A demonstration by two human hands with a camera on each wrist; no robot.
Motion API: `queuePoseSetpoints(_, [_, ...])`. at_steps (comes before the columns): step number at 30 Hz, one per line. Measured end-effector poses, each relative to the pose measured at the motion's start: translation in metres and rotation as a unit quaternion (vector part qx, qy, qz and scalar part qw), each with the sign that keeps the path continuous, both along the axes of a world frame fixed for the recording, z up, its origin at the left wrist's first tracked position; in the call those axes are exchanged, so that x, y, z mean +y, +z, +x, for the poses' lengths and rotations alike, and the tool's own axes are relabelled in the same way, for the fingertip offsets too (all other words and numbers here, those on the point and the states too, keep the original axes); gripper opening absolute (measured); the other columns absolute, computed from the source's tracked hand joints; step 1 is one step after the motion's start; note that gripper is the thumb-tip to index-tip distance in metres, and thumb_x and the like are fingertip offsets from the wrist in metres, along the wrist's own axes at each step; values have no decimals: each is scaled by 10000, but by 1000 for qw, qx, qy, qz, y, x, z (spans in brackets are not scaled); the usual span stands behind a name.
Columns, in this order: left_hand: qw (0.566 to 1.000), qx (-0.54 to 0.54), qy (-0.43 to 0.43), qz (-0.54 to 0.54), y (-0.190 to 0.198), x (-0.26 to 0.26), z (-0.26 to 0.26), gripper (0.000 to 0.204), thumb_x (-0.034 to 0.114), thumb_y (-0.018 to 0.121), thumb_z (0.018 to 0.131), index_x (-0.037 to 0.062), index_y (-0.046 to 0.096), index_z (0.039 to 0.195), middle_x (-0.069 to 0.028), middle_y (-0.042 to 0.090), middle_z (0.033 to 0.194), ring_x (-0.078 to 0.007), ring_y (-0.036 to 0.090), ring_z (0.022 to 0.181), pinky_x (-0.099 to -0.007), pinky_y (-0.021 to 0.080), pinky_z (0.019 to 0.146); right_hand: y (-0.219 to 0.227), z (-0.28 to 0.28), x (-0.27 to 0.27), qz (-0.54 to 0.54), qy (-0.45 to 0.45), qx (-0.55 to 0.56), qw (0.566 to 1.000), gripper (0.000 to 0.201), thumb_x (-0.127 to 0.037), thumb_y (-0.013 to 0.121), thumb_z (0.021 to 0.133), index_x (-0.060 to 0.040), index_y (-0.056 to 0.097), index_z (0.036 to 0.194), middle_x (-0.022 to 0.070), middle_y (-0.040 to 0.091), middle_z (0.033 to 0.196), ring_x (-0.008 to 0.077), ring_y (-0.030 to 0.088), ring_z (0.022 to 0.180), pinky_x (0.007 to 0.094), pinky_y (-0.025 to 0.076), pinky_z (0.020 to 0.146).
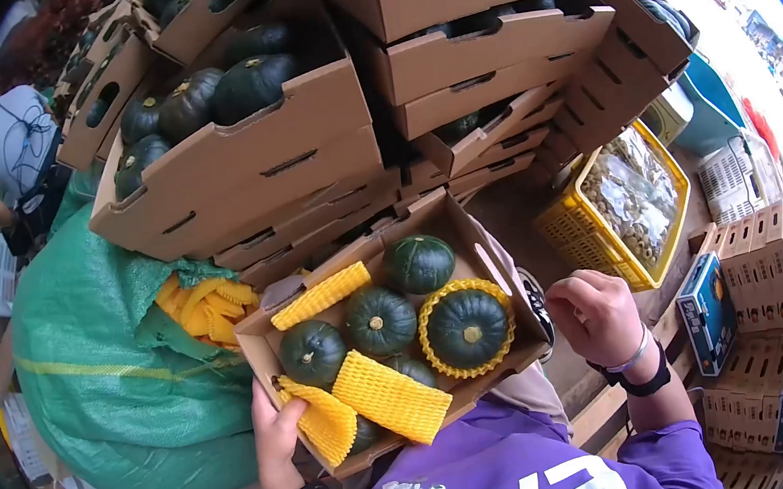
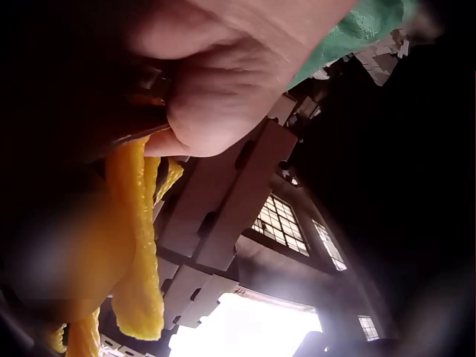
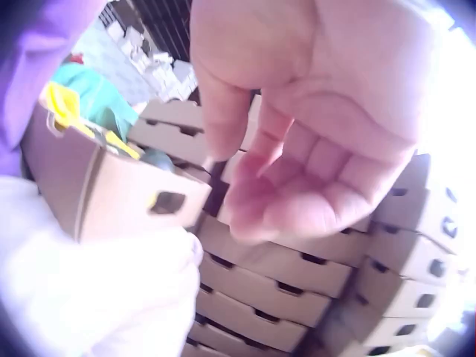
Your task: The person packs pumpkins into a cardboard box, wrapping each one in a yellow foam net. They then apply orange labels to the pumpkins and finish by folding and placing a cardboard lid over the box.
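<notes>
A cardboard box on the person's lap holds several dark green squashes. One squash at its right end sits in a yellow foam net; other flattened nets lie over the squashes. The left hand grips the box's left edge, thumb over the rim beside a folded net. In the left wrist view that hand is above hanging yellow foam. Off the box's right side, the right hand is in the air, fingers loosely curled and holding nothing, as its palm shows.
Stacked boxes of squashes rise in front. A green sack with yellow nets in its opening stands at the left. To the right are a yellow crate and stacked flat cartons. Another person is at far left.
</notes>
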State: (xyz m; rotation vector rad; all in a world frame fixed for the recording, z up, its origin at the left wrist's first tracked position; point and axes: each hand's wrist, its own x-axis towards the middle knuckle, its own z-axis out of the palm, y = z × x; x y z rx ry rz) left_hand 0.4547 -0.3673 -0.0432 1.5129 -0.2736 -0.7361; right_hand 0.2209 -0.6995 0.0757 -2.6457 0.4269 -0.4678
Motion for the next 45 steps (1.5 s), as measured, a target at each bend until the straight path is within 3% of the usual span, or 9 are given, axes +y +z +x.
queuePoseSetpoints(10, [899,-382,-76,200,19,-30,32,736,-59,518,814,-37,166,1460,-297,338,1431,-423,362,1320,-401,311,1091,-44,107,88,-60,226,135,963,580,-257,697,786,-28,455,1261,105,571,791,274,603,593,361,507,545])
queuePoseSetpoints(13, [875,-414,-95,231,31,-41,36,715,-40,539,829,-25,197,1458,-292,370,1399,-453,402,1264,-425,333,1069,3,90,53,257,247,105,928,788,-40,623,730,-54,250,1424,239,597,891,373,626,665,433,520,608])
queuePoseSetpoints(19, [952,-172,-253,-9,132,-57,-16,941,406,813,722,-7,337,1421,-172,608,1128,-240,647,879,-314,503,783,4,66,59,346,235,-5,909,305,-61,636,793,-19,542,1080,144,619,761,281,631,591,362,505,550])
queuePoseSetpoints(23, [910,-293,-293,5,127,-87,-22,315,153,734,827,42,619,1098,-121,686,905,-216,688,828,-299,520,734,-6,82,62,343,277,44,896,181,-78,688,781,-26,615,939,161,611,853,368,620,800,385,512,697])
queuePoseSetpoints(28, [915,-164,-365,-54,112,-106,-28,425,219,830,731,23,622,1045,-66,632,925,-160,621,833,-250,470,786,-1,69,30,485,197,-232,820,177,-115,734,791,-44,621,908,113,606,897,221,621,836,318,484,723])
queuePoseSetpoints(31, [971,-8,-125,-205,127,-117,-45,178,39,751,761,27,597,848,-72,583,873,-149,582,780,-245,442,775,12,60,37,339,226,-98,908,225,-80,732,734,-42,549,861,108,570,838,272,592,675,327,468,604])
queuePoseSetpoints(35, [820,-553,-93,119,103,-135,-32,366,52,726,647,26,472,909,-150,496,903,-330,505,798,-376,428,741,5,69,27,-46,129,-212,968,294,-34,660,533,-75,498,776,79,469,761,231,563,587,352,461,514])
queuePoseSetpoints(39, [905,-123,-388,-127,108,-130,-31,838,238,811,685,-71,382,1335,-201,295,1423,-290,242,1367,-385,228,1122,7,78,19,-73,139,-157,975,274,-78,663,583,-93,481,787,82,474,772,234,589,580,361,476,501])
queuePoseSetpoints(45, [971,-10,-176,-159,106,-139,-36,394,76,595,905,-39,481,1264,-93,610,1156,-148,606,1029,-289,476,905,5,102,-9,-12,213,76,974,367,-201,709,729,-83,612,1063,141,608,866,334,607,839,410,519,733])
